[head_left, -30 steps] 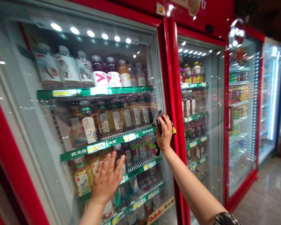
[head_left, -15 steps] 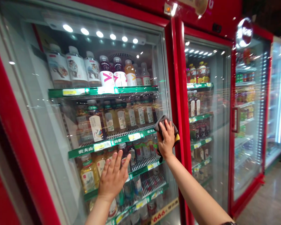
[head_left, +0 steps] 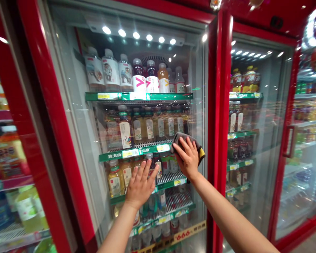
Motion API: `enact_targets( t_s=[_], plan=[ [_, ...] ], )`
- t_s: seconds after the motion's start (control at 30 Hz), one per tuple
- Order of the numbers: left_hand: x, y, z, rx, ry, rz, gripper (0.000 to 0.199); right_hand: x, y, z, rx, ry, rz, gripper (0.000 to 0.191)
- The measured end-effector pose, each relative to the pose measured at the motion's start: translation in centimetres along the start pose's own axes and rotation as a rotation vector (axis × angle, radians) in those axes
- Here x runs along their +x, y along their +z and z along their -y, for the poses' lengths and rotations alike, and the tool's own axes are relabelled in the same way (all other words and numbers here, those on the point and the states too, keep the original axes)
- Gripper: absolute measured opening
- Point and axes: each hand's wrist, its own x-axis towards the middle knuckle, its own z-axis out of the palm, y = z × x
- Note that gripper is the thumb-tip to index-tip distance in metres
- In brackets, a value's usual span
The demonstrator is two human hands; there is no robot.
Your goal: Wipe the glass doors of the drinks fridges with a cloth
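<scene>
My right hand (head_left: 187, 156) presses a grey cleaning cloth (head_left: 179, 140) with a dark and yellow edge against the glass door (head_left: 197, 116) of a red drinks fridge. Its fingers lie over the cloth near the door's right side. Lower and to the left, my left hand (head_left: 140, 184) is held up with fingers spread and nothing in it. Its palm faces the glass; whether it touches cannot be made out. Behind the glass stand rows of bottles (head_left: 112, 70) on shelves with green price strips (head_left: 168, 96).
A second red-framed fridge (head_left: 252, 116) stands to the right, with another beyond it that has a door handle (head_left: 289, 141). At the left edge is a further fridge with bottles (head_left: 28, 207). A yellowish strip with red figures (head_left: 183, 234) crosses the low part of the door.
The view has swung left, bringing in the left-hand fridge. On the glass, my right hand and the cloth have shifted slightly left. My left hand stays spread.
</scene>
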Motion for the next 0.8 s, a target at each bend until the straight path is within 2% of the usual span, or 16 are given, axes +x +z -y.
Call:
enact_targets(
  t_s=[0.07, 0.13, 0.23, 0.3, 0.37, 0.47, 0.53, 0.6, 0.7, 0.8],
  plan=[
    [-0.1, 0.0, 0.0, -0.001, -0.002, 0.015, 0.084, -1.3, -0.9, -0.5, 0.037, -0.133, 0.075, 0.052],
    [-0.3, -0.1, -0.1, -0.002, -0.004, 0.029, 0.084, -1.8, -1.6, -1.5, 0.054, -0.202, 0.099, 0.050],
    [-0.5, 0.0, -0.1, 0.006, -0.009, 0.038, 0.083, 0.1, -1.0, -1.9, 0.006, -0.116, 0.002, 0.048],
    [-0.7, 0.1, -0.1, 0.014, -0.007, 0.039, 0.082, 2.1, 0.1, -0.7, -0.034, -0.038, -0.051, 0.048],
    [-0.7, 0.1, -0.1, 0.020, -0.004, 0.042, 0.081, 3.2, 0.7, 1.0, -0.045, -0.033, -0.035, 0.048],
    [-0.8, 0.0, -0.2, 0.028, -0.007, 0.052, 0.082, 2.4, 0.2, 1.9, -0.005, -0.208, 0.104, 0.046],
    [-0.8, -0.1, -0.3, 0.036, -0.008, 0.055, 0.083, 1.1, -0.9, 0.8, 0.033, -0.365, 0.211, 0.045],
    [-0.8, -0.2, -0.4, 0.044, -0.005, 0.052, 0.084, 0.8, -1.7, -0.7, 0.055, -0.416, 0.240, 0.047],
    [-0.8, -0.2, -0.4, 0.045, -0.003, 0.038, 0.082, 2.7, -1.1, -1.1, 0.031, -0.256, 0.114, 0.048],
    [-0.9, -0.1, -0.3, 0.027, 0.001, 0.032, 0.081, 5.1, 0.6, 1.5, -0.018, -0.103, 0.021, 0.052]
  ],
)
